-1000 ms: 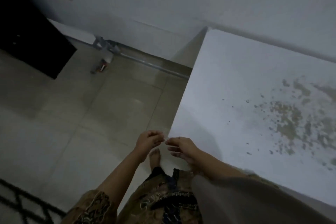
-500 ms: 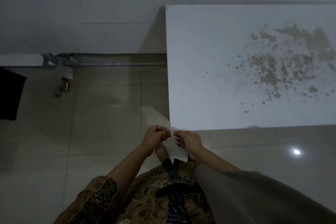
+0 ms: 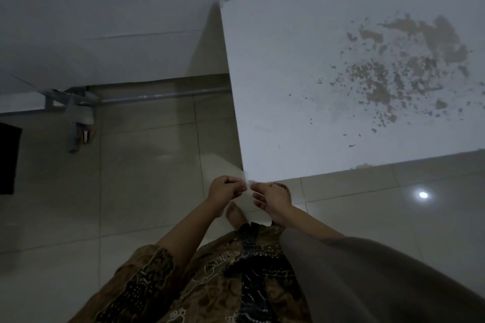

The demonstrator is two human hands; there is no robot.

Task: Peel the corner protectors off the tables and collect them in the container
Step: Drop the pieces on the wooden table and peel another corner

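Both hands meet at the near-left corner of the white desk (image 3: 301,86), where a small translucent corner protector (image 3: 246,181) sits. The left hand (image 3: 226,190) pinches it with curled fingers; the right hand (image 3: 273,198) curls beside it, grip unclear. It looks partly peeled, 1 corner underway; no container shows. Its long axis is too small to tell.

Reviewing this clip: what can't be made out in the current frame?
- Corner protector, head view: a small pale sliver at the table corner; dim light and the fingers hide its shape and how far it is peeled.
- Left hand and right hand: grip unclear, fingertips too small.
- Container: not in frame.
- Table's right side: cut off by the frame edge.
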